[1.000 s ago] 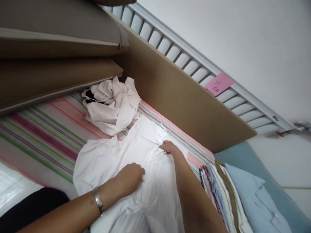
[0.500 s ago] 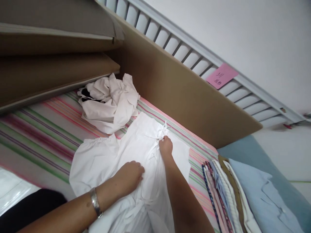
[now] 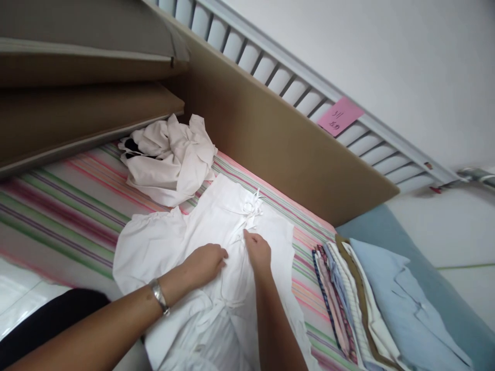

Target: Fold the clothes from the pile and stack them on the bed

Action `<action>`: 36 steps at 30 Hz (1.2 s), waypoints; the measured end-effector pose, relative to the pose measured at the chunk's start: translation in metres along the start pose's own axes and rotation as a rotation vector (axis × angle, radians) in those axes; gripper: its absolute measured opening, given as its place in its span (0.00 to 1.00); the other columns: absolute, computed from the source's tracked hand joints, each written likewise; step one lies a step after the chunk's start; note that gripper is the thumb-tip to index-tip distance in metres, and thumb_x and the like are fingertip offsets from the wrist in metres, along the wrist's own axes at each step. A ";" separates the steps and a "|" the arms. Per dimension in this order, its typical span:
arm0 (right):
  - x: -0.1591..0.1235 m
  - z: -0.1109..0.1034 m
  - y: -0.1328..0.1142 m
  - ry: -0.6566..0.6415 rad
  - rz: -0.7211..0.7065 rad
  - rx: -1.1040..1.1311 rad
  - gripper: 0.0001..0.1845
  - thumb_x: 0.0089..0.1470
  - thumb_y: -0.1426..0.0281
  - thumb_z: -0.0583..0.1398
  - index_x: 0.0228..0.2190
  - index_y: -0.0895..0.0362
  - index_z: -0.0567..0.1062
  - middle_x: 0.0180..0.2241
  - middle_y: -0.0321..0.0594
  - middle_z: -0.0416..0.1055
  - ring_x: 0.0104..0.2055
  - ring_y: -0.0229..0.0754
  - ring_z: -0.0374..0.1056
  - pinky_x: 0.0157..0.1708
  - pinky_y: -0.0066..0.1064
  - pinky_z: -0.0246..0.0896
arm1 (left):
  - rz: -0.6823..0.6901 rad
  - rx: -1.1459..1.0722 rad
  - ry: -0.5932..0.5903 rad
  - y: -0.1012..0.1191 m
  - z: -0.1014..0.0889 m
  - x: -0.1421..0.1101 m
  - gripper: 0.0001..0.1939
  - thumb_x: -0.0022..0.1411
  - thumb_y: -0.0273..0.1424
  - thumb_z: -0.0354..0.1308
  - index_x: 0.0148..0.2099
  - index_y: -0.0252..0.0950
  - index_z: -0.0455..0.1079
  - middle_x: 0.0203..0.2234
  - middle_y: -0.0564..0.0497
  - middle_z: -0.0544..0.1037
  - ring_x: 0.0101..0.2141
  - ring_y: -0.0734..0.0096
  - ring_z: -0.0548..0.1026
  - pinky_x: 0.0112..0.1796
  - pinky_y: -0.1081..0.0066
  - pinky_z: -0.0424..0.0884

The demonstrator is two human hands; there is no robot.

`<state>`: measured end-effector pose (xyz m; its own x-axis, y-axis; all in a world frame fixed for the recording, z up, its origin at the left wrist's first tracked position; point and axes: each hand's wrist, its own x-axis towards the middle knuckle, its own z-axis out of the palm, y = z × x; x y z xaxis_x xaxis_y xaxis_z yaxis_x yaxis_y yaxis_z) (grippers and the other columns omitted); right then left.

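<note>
A white blouse (image 3: 204,219) with gathered sleeves and tie bows down its front lies spread before me. My left hand (image 3: 208,263), with a silver bangle at the wrist, is closed on the cloth left of the front opening; its fingertips are partly hidden. Just to the right, my right hand (image 3: 258,251) pinches the blouse's front near a tie. Above that hand a white bow (image 3: 249,207) lies on the upper front. The lower part of the blouse is bunched up near me.
A crumpled off-white garment (image 3: 174,159) with a black patch lies beyond the blouse on the striped sheet (image 3: 69,216). Folded clothes (image 3: 348,299) stand in a row at right, a light blue shirt (image 3: 406,299) outermost. Brown boards (image 3: 270,139) border the far side, beside a pink note (image 3: 340,116).
My right hand has moved down the blouse's front, from beside the upper bow to a lower spot, closer to my left hand. My left hand has barely moved. The view has shifted slightly.
</note>
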<state>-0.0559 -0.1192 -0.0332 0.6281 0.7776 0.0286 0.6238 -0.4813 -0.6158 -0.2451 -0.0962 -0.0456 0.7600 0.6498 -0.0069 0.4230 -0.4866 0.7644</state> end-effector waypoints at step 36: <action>-0.019 0.013 0.034 -0.106 0.304 1.052 0.18 0.35 0.59 0.68 0.27 0.58 0.77 0.25 0.36 0.70 0.30 0.35 0.65 0.26 0.24 0.60 | -0.250 -0.641 -0.039 -0.019 -0.001 0.072 0.26 0.56 0.29 0.51 0.58 0.28 0.63 0.26 0.50 0.76 0.24 0.73 0.70 0.29 0.74 0.65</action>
<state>-0.0522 -0.1449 -0.0648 0.6135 0.7404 -0.2745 -0.2900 -0.1120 -0.9504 -0.1992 -0.0395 -0.0603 0.7001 0.6702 -0.2465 0.2213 0.1245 0.9672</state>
